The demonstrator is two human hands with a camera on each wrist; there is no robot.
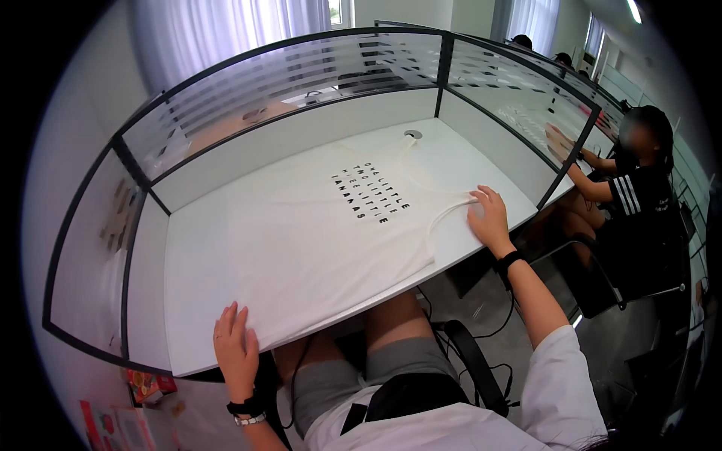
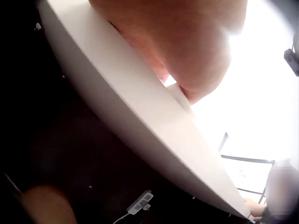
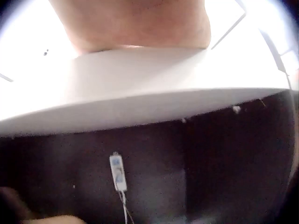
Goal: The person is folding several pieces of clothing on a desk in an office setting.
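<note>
A white sleeveless garment (image 1: 301, 248) with black lettering lies spread flat on the white desk (image 1: 192, 331). At its lower left corner my left hand (image 1: 238, 352) rests, fingers fairly straight, on the hem near the desk's front edge. My right hand (image 1: 492, 223) is at the garment's right side, its fingertips touching the strap end; whether they pinch it cannot be told. The left wrist view shows the left hand (image 2: 187, 42) large above the desk edge (image 2: 135, 112). In the right wrist view the right hand (image 3: 140, 23) lies over the desk edge (image 3: 140, 109), fingers hidden.
Partitions with striped glass (image 1: 301, 75) surround the desk's back and sides. A round cable hole (image 1: 413, 134) is at the back. Another person (image 1: 639, 173) sits at the right. A chair armrest (image 1: 477, 368) stands near my legs; a power strip (image 3: 117, 172) is beneath the desk.
</note>
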